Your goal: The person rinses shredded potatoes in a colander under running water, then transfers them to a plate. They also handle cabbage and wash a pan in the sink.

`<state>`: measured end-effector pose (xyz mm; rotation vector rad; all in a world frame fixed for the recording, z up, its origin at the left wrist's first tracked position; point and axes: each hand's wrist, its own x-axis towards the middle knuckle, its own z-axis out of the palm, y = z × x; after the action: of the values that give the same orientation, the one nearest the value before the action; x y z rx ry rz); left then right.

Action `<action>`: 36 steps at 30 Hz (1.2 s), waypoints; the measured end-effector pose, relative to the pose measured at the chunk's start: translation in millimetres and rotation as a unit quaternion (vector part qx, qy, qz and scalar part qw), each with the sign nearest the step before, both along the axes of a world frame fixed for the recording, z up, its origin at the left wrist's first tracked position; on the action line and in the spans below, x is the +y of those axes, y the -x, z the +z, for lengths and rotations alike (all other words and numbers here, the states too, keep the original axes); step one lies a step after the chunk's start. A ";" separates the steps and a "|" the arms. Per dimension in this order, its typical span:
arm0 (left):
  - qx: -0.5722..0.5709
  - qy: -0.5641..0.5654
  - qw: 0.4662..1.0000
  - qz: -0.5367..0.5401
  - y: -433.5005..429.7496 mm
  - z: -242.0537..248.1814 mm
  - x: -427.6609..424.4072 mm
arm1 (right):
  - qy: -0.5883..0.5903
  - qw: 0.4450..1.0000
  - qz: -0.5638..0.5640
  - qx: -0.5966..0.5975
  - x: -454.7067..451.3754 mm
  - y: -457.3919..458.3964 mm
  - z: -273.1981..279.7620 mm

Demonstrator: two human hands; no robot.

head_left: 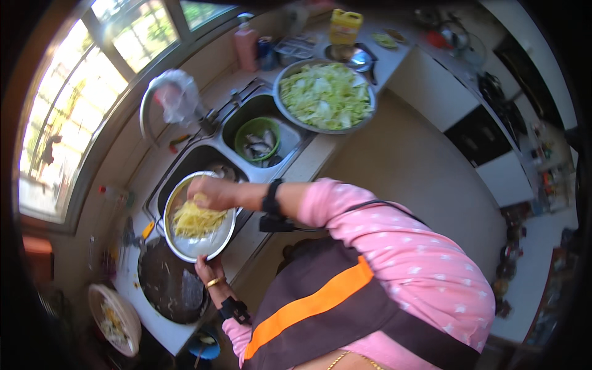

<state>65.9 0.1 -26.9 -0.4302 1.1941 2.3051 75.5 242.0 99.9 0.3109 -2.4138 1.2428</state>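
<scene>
A metal basin (224,240) with a pale rim is tilted over the edge of the left sink bowl. Pale yellow shredded vegetable (196,221), perhaps potato, lies in it. My left hand (209,272) grips the basin's near rim, its thumb at the edge. Inside the basin, my right hand (213,193) is curled over the top of the shreds; its fingertips are blurred and partly hidden, so a hold on them is unclear. Just below the basin lies a round dark board (159,282), with a cleaver-like blade (191,289) on it.
A green basket (273,152) of fish sits in the right sink bowl. A large basin (283,113) of chopped cabbage overlaps that sink's far end. The faucet (144,111) has a plastic bag over it. A scraps basin (132,319) stands at lower left. An orange-handled tool (148,230) lies beside the board.
</scene>
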 end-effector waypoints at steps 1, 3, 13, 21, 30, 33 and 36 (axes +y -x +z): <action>0.017 0.021 1.000 -0.007 -3.9 2.3 0.5 | 0.066 0.997 -0.048 0.016 12.2 -10.5 2.8; 0.041 0.044 0.998 -0.002 -9.8 7.4 3.1 | 0.325 0.942 0.035 -0.076 40.6 -39.3 9.2; 0.113 -0.064 0.991 -0.044 -30.3 93.4 116.6 | 0.536 0.825 -0.135 -0.120 253.9 -304.8 -6.5; 0.162 -0.054 0.985 -0.033 -69.4 165.8 291.7 | 0.618 0.735 -0.278 -0.015 396.0 -502.2 -38.9; 0.147 -0.163 0.949 -0.226 -130.7 194.5 547.3 | 0.646 0.687 -0.328 0.056 512.3 -582.3 -53.2; 0.131 -0.159 0.930 -0.304 -154.9 191.8 649.5 | 0.628 0.696 -0.343 0.058 564.6 -591.7 -58.1; 0.112 -0.194 0.924 -0.309 -181.6 177.2 759.4 | 0.606 0.691 -0.388 0.062 628.3 -608.0 -62.9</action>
<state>247.5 759.4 150.3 0.3258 0.7771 1.9744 683.5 870.2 36.9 -0.8823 -0.8934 1.8591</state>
